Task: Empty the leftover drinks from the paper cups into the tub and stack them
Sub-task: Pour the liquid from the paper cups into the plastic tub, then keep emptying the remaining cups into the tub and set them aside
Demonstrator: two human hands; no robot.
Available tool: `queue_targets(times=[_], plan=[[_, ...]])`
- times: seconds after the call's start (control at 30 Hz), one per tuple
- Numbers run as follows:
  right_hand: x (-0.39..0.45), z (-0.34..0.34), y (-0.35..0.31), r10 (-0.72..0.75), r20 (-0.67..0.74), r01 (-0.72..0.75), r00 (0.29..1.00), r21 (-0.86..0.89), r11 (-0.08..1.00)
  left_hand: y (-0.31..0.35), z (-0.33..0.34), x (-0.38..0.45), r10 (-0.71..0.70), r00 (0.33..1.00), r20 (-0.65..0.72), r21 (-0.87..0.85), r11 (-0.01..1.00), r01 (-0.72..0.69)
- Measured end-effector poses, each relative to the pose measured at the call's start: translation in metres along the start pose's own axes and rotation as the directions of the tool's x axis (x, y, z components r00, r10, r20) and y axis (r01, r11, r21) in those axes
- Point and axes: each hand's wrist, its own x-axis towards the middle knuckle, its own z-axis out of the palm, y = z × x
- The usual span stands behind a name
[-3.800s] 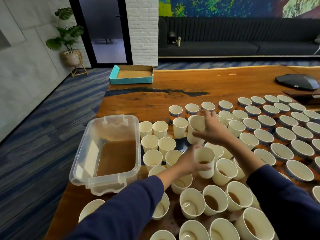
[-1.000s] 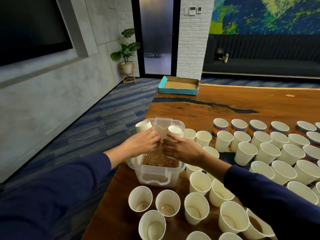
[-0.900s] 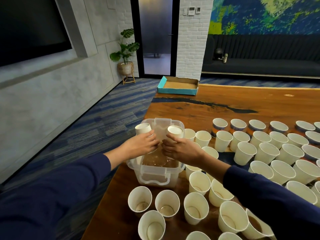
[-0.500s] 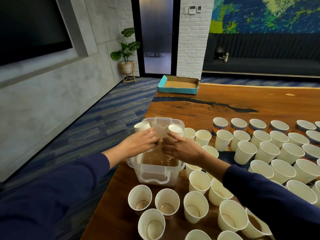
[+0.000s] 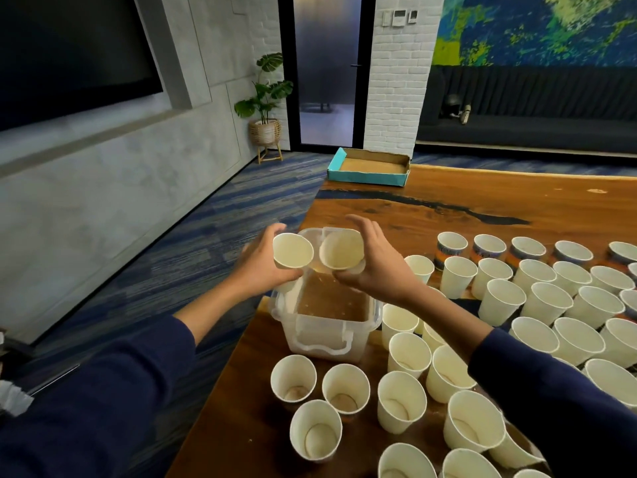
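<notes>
Head view: left hand (image 5: 260, 267) curled round a paper cup (image 5: 293, 251), right hand (image 5: 377, 267) gripping a second cup (image 5: 342, 253), both tipped mouths toward camera above the clear tub (image 5: 325, 334) (brown liquid inside). Tub sits at the worktop (image 5: 448, 198) edge; more cups (image 5: 546, 301) stand right and near.

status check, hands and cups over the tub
Left hand grips one paper cup, right hand grips another. Both tipped on their sides over the tub, brown liquid inside. Nothing in the way.
</notes>
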Motion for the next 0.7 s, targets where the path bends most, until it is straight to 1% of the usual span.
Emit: queue_targets(times=[0.1, 0.17, 0.23, 0.33, 0.43, 0.5, 0.57, 0.7], plan=[[-0.008, 0.002, -0.021, -0.065, 0.139, 0.042, 0.988, 0.161, 0.986, -0.009, -0.020, -0.010, 0.028, 0.999, -0.016, 0.159, 0.987, -0.025], [-0.015, 0.008, -0.032, -0.130, 0.246, 0.078, 0.961, 0.208, 0.975, -0.021, -0.030, -0.014, -0.026, 0.999, 0.023, 0.202, 0.979, 0.020], [-0.025, 0.018, -0.042, -0.189, 0.369, 0.106, 0.910, 0.233, 0.967, -0.036, -0.036, -0.020, -0.093, 0.989, 0.118, 0.265, 0.963, 0.059], [-0.042, 0.036, -0.057, -0.244, 0.520, 0.116, 0.819, 0.267, 0.957, -0.058, -0.037, -0.033, -0.201, 0.940, 0.277, 0.347, 0.933, 0.098], [-0.057, 0.059, -0.070, -0.267, 0.627, 0.138, 0.732, 0.248, 0.959, -0.077, -0.031, -0.045, -0.255, 0.884, 0.392, 0.372, 0.923, 0.101], [-0.066, 0.075, -0.075, -0.285, 0.657, 0.186, 0.698, 0.218, 0.958, -0.084, -0.023, -0.055, -0.269, 0.839, 0.473, 0.366, 0.926, 0.091], [-0.074, 0.090, -0.078, -0.318, 0.669, 0.273, 0.672, 0.176, 0.946, -0.090, -0.013, -0.063, -0.276, 0.796, 0.539, 0.367, 0.927, 0.074], [-0.088, 0.122, -0.072, -0.342, 0.738, 0.478, 0.582, 0.030, 0.878, -0.095, 0.006, -0.073, -0.279, 0.739, 0.613, 0.355, 0.933, 0.058]])
